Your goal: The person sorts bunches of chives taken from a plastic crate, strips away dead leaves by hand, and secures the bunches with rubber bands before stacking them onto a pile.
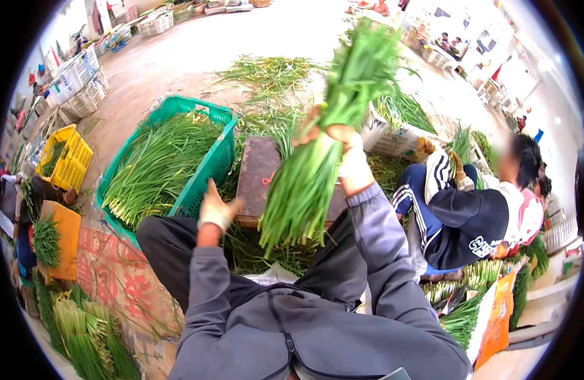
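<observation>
My right hand [347, 147], in a pale glove, is wrapped round the middle of a big bunch of long green leafy stalks [304, 183]. The bunch leans, its upper end up and to the right, its lower end above a dark wooden block [257, 171]. A red band [268, 179] lies on the block. My left hand [217, 208], gloved too and slightly blurred, has its fingers apart and holds nothing. It is just left of the block, by the corner of a green crate [225, 142] full of loose green stalks [159, 164].
Loose stalks [273, 73] lie on the floor ahead. A co-worker [469, 209] sits at the right, near a white crate [399, 140]. A yellow crate [67, 158] stands at the left. Bundled stalks [86, 335] lie at the lower left.
</observation>
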Available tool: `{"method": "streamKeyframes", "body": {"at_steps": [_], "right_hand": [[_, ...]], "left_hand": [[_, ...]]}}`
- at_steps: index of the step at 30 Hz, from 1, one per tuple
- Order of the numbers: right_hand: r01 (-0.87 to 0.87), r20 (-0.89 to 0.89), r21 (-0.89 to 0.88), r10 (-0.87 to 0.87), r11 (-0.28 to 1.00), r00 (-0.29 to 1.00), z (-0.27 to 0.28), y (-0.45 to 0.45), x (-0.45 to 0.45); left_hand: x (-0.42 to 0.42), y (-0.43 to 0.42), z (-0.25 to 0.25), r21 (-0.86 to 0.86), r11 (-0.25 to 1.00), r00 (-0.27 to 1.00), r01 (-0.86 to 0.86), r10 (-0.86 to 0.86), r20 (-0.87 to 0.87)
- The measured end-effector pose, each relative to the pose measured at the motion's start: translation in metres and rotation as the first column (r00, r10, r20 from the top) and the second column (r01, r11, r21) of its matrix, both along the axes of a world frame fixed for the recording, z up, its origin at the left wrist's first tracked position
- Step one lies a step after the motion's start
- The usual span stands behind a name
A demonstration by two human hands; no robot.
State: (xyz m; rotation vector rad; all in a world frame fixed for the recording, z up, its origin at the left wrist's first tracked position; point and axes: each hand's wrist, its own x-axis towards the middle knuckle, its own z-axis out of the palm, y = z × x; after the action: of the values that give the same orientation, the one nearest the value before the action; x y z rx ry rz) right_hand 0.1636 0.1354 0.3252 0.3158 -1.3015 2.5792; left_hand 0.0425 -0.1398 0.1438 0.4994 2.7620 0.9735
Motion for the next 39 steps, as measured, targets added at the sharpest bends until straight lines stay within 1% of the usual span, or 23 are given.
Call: {"method": "streamKeyframes", "body": {"at_steps": [2,3,4,5,7,8,9,11,12,14,15,17,19,21,22,25,29,30,31,33,36,38,39], "right_hand": [[-0.087,0.048,0.071,0.084,0.994,0.995,-0.015,-0.004,-0.022],[-0.112,0.094,0.109,0.102,0.988,0.990,-0.017,-0.014,-0.034],[-0.063,0.106,0.139,0.049,0.988,0.993,-0.012,-0.032,-0.041],[-0.015,0.113,0.168,-0.004,0.986,0.994,-0.002,-0.052,-0.049],[0.071,0.035,0.390,-0.091,0.918,0.995,0.004,-0.074,-0.071],[0.148,-0.053,0.520,-0.141,0.841,0.989,0.010,-0.084,-0.079],[0.163,-0.051,0.680,-0.176,0.715,0.983,0.016,-0.091,-0.086],[0.486,-0.423,0.774,-0.240,0.406,0.874,0.025,-0.101,-0.097],[0.498,-0.426,0.763,-0.259,0.412,0.867,0.025,-0.099,-0.099],[0.414,-0.374,0.898,-0.235,0.150,0.897,0.030,-0.095,-0.104],[0.421,-0.379,0.894,-0.240,0.155,0.894,0.019,-0.095,-0.101],[0.233,-0.137,0.911,-0.282,0.340,0.949,-0.017,-0.099,-0.079],[-0.094,0.166,0.862,-0.102,0.497,0.981,-0.057,-0.100,-0.055],[0.002,0.119,0.865,-0.209,0.502,0.971,-0.121,-0.098,-0.053],[0.016,0.164,0.791,-0.238,0.612,0.957,-0.129,-0.101,-0.041],[-0.102,0.544,0.453,-0.184,0.886,0.819,-0.149,-0.093,-0.031],[-0.040,0.439,0.559,-0.255,0.828,0.861,-0.178,-0.091,-0.029],[0.115,0.254,0.684,-0.382,0.720,0.889,-0.179,-0.096,-0.033],[0.110,0.258,0.687,-0.383,0.719,0.887,-0.181,-0.104,-0.039],[0.360,-0.001,0.797,-0.595,0.485,0.804,-0.173,-0.122,-0.053],[0.077,0.180,0.873,-0.465,0.482,0.867,-0.168,-0.121,-0.060],[0.014,0.138,0.935,-0.403,0.353,0.904,-0.186,-0.113,-0.045],[-0.151,0.215,0.969,-0.360,0.197,0.908,-0.205,-0.104,-0.038]], "left_hand": [[-0.015,-0.001,0.064,0.535,0.824,0.983,0.185,-0.150,-0.108],[-0.009,0.006,0.098,0.837,0.528,0.915,0.141,-0.393,0.094],[-0.012,0.010,0.115,0.941,0.308,0.792,0.140,-0.605,0.080],[-0.009,0.020,0.133,0.936,0.320,0.795,0.144,-0.601,0.083],[-0.003,0.042,0.161,0.796,0.468,0.816,0.385,-0.575,-0.057],[-0.017,0.053,0.143,0.794,0.413,0.845,0.446,-0.486,-0.222],[-0.029,0.052,0.163,0.685,0.404,0.734,0.607,-0.616,-0.287],[-0.034,0.051,0.154,0.727,0.332,0.782,0.602,-0.430,-0.451],[-0.039,0.046,0.149,0.716,0.335,0.772,0.612,-0.447,-0.451],[-0.050,0.034,0.147,0.785,0.378,0.846,0.491,-0.422,-0.326],[-0.053,0.028,0.150,0.802,0.393,0.865,0.451,-0.413,-0.285],[-0.055,0.015,0.158,0.970,0.238,0.965,0.049,-0.261,0.015],[-0.064,0.005,0.161,0.993,0.119,0.959,-0.018,-0.279,0.051],[-0.087,-0.007,0.148,0.986,0.051,0.980,-0.161,-0.109,0.165],[-0.091,-0.010,0.147,0.977,0.076,0.979,-0.200,-0.019,0.202],[-0.118,-0.023,0.129,0.957,-0.006,0.954,-0.291,0.073,0.290],[-0.133,-0.034,0.109,0.924,-0.060,0.915,-0.378,0.128,0.383],[-0.135,-0.034,0.101,0.923,-0.040,0.907,-0.383,0.173,0.384],[-0.137,-0.033,0.092,0.920,-0.043,0.905,-0.388,0.172,0.390],[-0.139,-0.031,0.078,0.896,-0.074,0.890,-0.437,0.105,0.443],[-0.138,-0.032,0.068,0.866,-0.108,0.856,-0.488,0.133,0.499],[-0.141,-0.045,0.068,0.850,-0.202,0.845,-0.487,0.138,0.517],[-0.143,-0.052,0.072,0.843,-0.222,0.838,-0.490,0.149,0.525]]}}
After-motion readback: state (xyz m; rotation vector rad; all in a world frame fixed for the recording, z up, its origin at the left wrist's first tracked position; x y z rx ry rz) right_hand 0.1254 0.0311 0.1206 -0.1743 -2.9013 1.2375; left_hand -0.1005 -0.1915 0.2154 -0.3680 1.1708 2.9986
